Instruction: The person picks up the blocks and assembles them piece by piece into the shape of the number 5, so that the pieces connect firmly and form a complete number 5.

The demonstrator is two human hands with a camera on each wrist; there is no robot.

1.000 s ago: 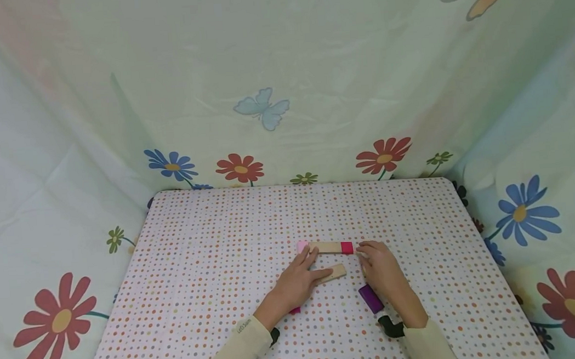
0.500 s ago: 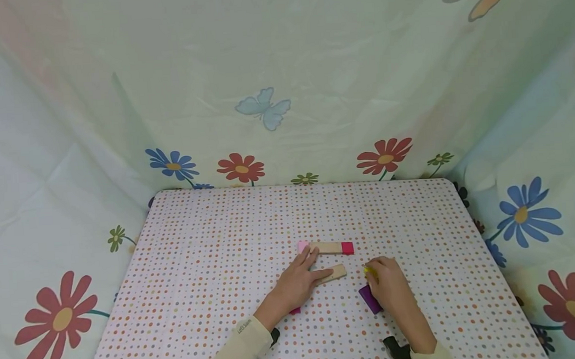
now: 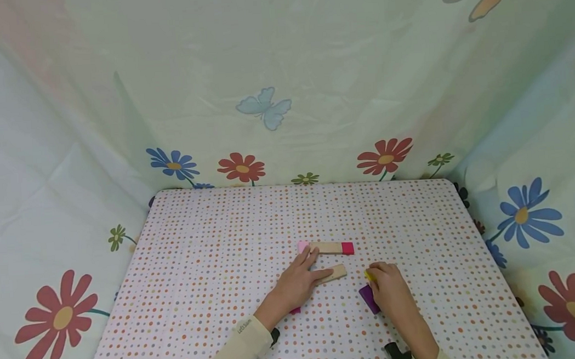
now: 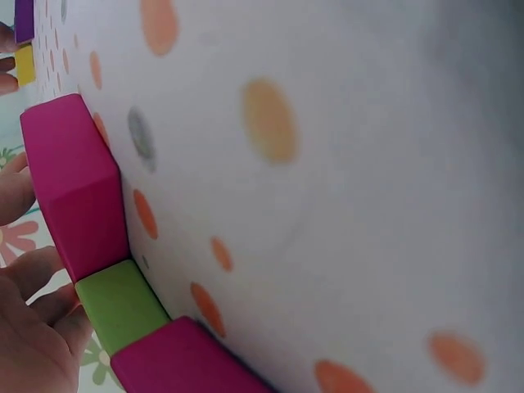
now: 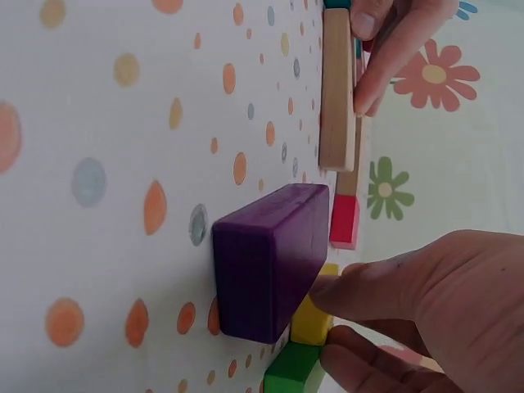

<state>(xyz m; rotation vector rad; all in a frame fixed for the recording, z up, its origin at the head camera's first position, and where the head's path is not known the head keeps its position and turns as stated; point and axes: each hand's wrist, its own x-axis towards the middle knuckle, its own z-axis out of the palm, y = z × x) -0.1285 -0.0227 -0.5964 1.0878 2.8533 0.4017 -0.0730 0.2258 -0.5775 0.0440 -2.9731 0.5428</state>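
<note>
My right hand [image 3: 389, 288] pinches a yellow block [image 5: 309, 321] between thumb and fingers, just beyond a purple block [image 3: 369, 299]. In the right wrist view a green block [image 5: 293, 368] stands against the yellow one, partly behind my fingers. My left hand [image 3: 293, 280] rests over blocks on the table, its thumb along a plain wooden block [image 3: 334, 273] and its fingertips at a farther wooden block [image 3: 327, 247]. In the left wrist view, magenta blocks [image 4: 78, 172] and a light green block [image 4: 123, 303] form a line beside that hand.
A red block [image 3: 347, 248] sits at the right end of the farther row, with a pink block [image 3: 302, 246] at its left end. The dotted tabletop [image 3: 221, 222] is bordered by a flowered curtain [image 3: 300, 63] behind and at both sides.
My right hand has drawn back from the red block's end toward me, stopping beside the purple block with the yellow block in its fingers. My left hand stays where it was.
</note>
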